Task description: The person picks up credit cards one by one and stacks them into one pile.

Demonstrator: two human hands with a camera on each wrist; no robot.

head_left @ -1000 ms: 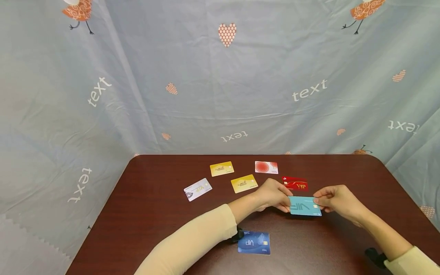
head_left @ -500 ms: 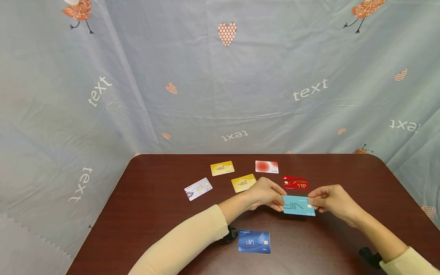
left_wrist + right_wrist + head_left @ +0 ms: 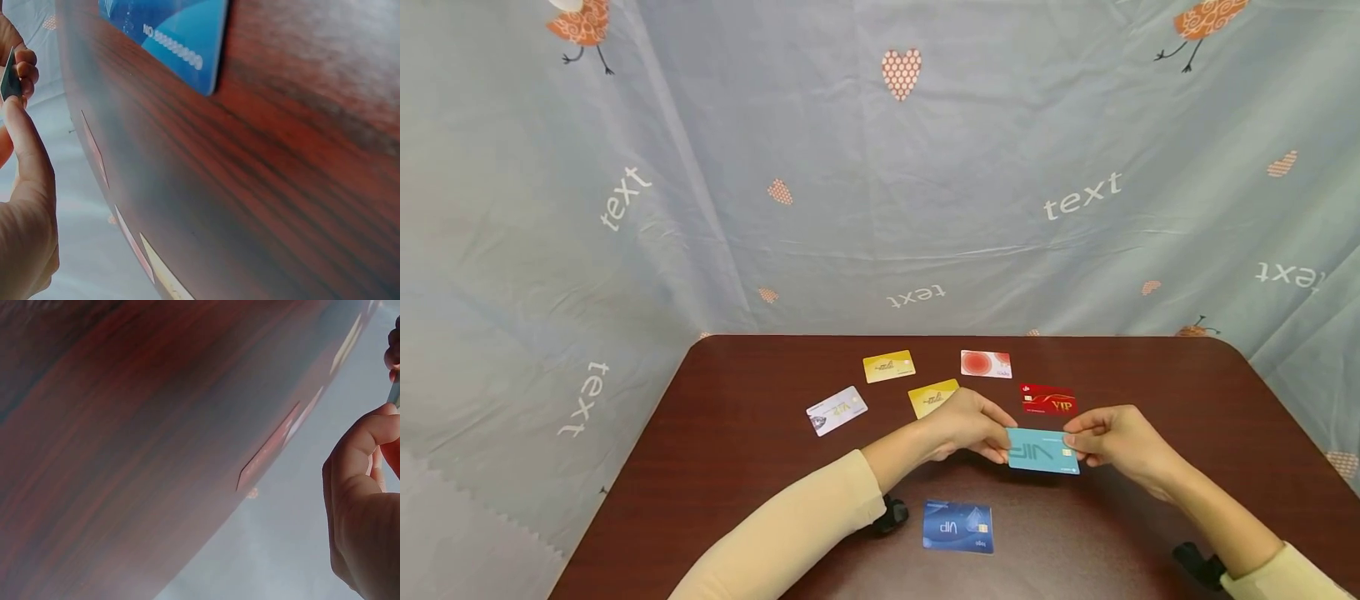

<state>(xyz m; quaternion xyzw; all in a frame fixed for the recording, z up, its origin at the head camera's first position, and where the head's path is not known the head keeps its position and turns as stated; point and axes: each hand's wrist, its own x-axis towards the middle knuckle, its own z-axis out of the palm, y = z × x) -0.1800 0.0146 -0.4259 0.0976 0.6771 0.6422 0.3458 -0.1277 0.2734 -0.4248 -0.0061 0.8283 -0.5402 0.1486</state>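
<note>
A teal VIP card (image 3: 1042,451) is held between both hands above the table, its printed face turned up toward the head camera. My left hand (image 3: 967,425) pinches its left end, and my right hand (image 3: 1122,443) pinches the right end near the gold chip. In the left wrist view the teal card (image 3: 10,76) shows nearly edge-on at the thumb tip. Just behind the held card lies a red VIP card (image 3: 1048,399). A blue VIP card (image 3: 957,527) lies nearer the front, below the left hand.
On the dark wooden table (image 3: 737,500) lie a silver VIP card (image 3: 837,411), a yellow card (image 3: 889,366), a second yellow card (image 3: 931,397) partly behind the left hand, and a white card with red circles (image 3: 986,363). A grey-blue patterned curtain (image 3: 850,150) hangs behind the table.
Both hands have moved a little to the left with the teal card between them. The cards on the table lie as before; the head view has shifted slightly.
</note>
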